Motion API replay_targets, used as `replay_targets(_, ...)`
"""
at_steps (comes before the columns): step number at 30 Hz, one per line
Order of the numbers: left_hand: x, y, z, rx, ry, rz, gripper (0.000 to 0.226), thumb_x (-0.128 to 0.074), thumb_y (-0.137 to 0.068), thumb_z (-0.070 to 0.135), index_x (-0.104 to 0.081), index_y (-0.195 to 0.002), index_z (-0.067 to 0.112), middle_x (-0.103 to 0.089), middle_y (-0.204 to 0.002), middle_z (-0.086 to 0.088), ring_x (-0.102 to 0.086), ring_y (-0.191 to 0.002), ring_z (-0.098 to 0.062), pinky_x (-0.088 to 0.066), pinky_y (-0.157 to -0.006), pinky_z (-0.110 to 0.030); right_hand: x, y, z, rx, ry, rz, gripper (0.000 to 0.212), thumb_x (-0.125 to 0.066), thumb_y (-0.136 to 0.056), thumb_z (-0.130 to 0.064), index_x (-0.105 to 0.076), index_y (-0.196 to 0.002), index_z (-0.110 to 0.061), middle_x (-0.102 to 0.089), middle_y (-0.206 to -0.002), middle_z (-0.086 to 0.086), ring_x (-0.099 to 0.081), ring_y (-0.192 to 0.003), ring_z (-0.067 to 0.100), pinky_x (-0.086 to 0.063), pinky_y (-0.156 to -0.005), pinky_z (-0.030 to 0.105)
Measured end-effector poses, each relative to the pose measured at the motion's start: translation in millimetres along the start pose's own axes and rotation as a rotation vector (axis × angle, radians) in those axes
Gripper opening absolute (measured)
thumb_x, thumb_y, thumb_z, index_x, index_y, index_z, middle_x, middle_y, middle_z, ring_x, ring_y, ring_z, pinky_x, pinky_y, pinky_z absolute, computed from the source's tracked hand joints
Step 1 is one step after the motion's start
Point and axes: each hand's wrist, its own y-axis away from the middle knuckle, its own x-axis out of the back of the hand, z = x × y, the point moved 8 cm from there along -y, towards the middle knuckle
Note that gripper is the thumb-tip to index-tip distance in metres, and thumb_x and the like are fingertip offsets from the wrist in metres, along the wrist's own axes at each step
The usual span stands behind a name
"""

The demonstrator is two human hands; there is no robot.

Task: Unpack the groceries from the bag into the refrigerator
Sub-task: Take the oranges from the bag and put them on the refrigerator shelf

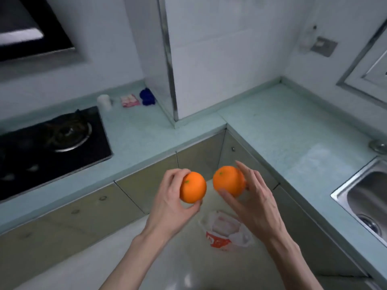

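Two oranges are being held up side by side, close but apart, in front of the corner cabinets. The left hand [169, 200] is gripping the left orange [193, 187] with curled fingers and thumb; the right hand [254, 197] is pinching the right orange [228, 181] between thumb and long fingers. Below them, a white and red plastic bag [225, 232] is lying open on the floor.

The left hand [167, 204] grips one orange [193, 187]; the right hand [254, 197] grips a second orange [228, 181]. A plastic bag [226, 232] lies on the floor below.
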Motion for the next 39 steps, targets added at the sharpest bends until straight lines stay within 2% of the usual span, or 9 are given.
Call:
replay_targets(4,57.6,22.3,12.2,0.056,0.023,0.122,0.07,-0.088,-0.071,0.033,-0.054,-0.132,0.032,-0.047,-0.129,0.015,-0.052,-0.112,0.0,-0.035,-0.089,0.001,4.8,-2.5,-45.1,0.107,-0.078,-0.063,0.075,-0.081,-0.082,-0.053,-0.047,-0.147,-0.039,-0.05,-0.134,-0.019,-0.058,-0.111,0.001,-0.051,-0.092,0.026)
replay_targets(9,114.7,64.5,22.0,0.15,0.091,0.327,0.078,-0.091,-0.071,0.03,-0.049,-0.136,0.035,-0.052,-0.13,0.021,-0.053,-0.119,0.006,-0.039,-0.097,-0.005,10.0,0.0,-89.7,0.244,-0.239,-0.145,0.066,-0.083,-0.083,-0.043,-0.05,-0.14,-0.041,-0.052,-0.133,-0.021,-0.059,-0.119,0.003,-0.051,-0.096,0.024)
replay_targets(15,159.7,125.0,32.6,0.269,0.166,0.547,0.069,-0.092,-0.071,0.027,-0.052,-0.127,0.035,-0.058,-0.126,0.022,-0.058,-0.12,-0.003,-0.05,-0.099,-0.022,-14.2,15.1,-135.1,0.347,-0.365,-0.313,0.065,-0.08,-0.08,-0.054,-0.05,-0.137,-0.045,-0.059,-0.131,-0.024,-0.06,-0.117,-0.001,-0.047,-0.095,0.016)
replay_targets(20,190.5,181.4,36.6,0.345,0.154,0.725,0.067,-0.093,-0.071,0.025,-0.055,-0.127,0.032,-0.061,-0.127,0.019,-0.058,-0.125,-0.008,-0.051,-0.1,-0.026,-46.4,37.8,-178.9,0.442,-0.454,-0.468,0.077,-0.077,-0.077,-0.057,-0.046,-0.147,-0.046,-0.053,-0.134,-0.031,-0.057,-0.12,-0.005,-0.044,-0.096,0.013)
replay_targets(24,214.2,235.5,39.9,0.402,0.129,0.88,0.066,-0.089,-0.072,0.028,-0.056,-0.129,0.031,-0.059,-0.13,0.018,-0.057,-0.128,-0.012,-0.052,-0.099,-0.026,-70.7,61.2,-215.5,0.51,-0.516,-0.601,0.071,-0.077,-0.075,-0.058,-0.05,-0.14,-0.048,-0.054,-0.131,-0.032,-0.058,-0.118,-0.003,-0.045,-0.096,0.017)
replay_targets(28,234.4,297.0,44.8,0.479,0.087,1.008,0.067,-0.091,-0.076,0.017,-0.058,-0.133,0.029,-0.059,-0.133,0.015,-0.056,-0.13,-0.012,-0.053,-0.1,-0.024,-92.4,98.8,-259.0,0.59,-0.567,-0.715,0.07,-0.078,-0.074,-0.059,-0.052,-0.138,-0.047,-0.056,-0.135,-0.027,-0.06,-0.117,0.001,-0.046,-0.095,0.019)
replay_targets(32,257.4,367.4,54.7,0.534,0.049,1.14,0.066,-0.089,-0.076,0.024,-0.058,-0.134,0.031,-0.059,-0.133,0.018,-0.056,-0.13,-0.009,-0.053,-0.098,-0.019,-113.9,151.9,-310.0,0.671,-0.62,-0.836,0.065,-0.079,-0.075,-0.055,-0.054,-0.134,-0.047,-0.057,-0.131,-0.03,-0.061,-0.113,-0.001,-0.046,-0.088,0.009)
replay_targets(35,278.6,427.0,64.4,0.579,0.002,1.227,0.066,-0.088,-0.076,0.026,-0.057,-0.134,0.032,-0.059,-0.133,0.018,-0.057,-0.129,-0.01,-0.053,-0.098,-0.02,-130.6,202.5,-350.4,0.745,-0.654,-0.925,0.06,-0.081,-0.078,-0.048,-0.054,-0.132,-0.045,-0.057,-0.126,-0.035,-0.062,-0.113,-0.002,-0.045,-0.088,0.005)
replay_targets(39,307.9,516.1,79.7,0.64,-0.086,1.365,0.067,-0.091,-0.077,0.02,-0.058,-0.134,0.029,-0.06,-0.131,0.02,-0.058,-0.127,-0.006,-0.05,-0.096,-0.013,-148.8,282.1,-406.3,0.85,-0.688,-1.038,0.059,-0.083,-0.08,-0.045,-0.055,-0.133,-0.043,-0.059,-0.128,-0.028,-0.062,-0.114,-0.001,-0.044,-0.088,0.005)
